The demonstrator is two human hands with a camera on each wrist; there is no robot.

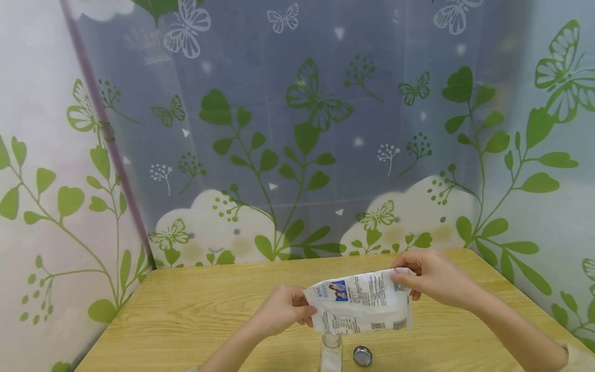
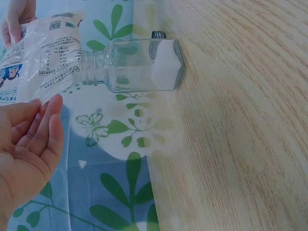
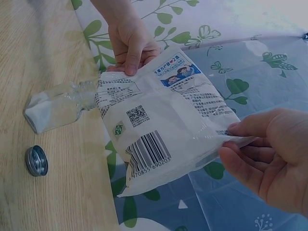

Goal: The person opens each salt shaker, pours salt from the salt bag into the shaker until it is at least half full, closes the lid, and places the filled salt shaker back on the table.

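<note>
A white printed plastic packet (image 1: 364, 302) is held between both hands above the table, tilted slightly, its barcode showing in the right wrist view. The left hand (image 1: 285, 312) pinches one corner between thumb and fingers. At the opposite corner the right hand (image 1: 434, 279) grips the packet's edge. Just below the packet stands an open glass jar (image 2: 144, 65) with a threaded neck and white powder (image 2: 166, 67) in its bottom. In the left wrist view the packet's lower edge overlaps the jar's mouth. A silver metal lid (image 3: 37, 161) lies beside the jar.
The wooden table (image 1: 195, 310) reaches back to a blue-grey curtain (image 1: 297, 129) printed with leaves, butterflies and clouds. Pale printed panels (image 1: 548, 196) stand along both sides of the table.
</note>
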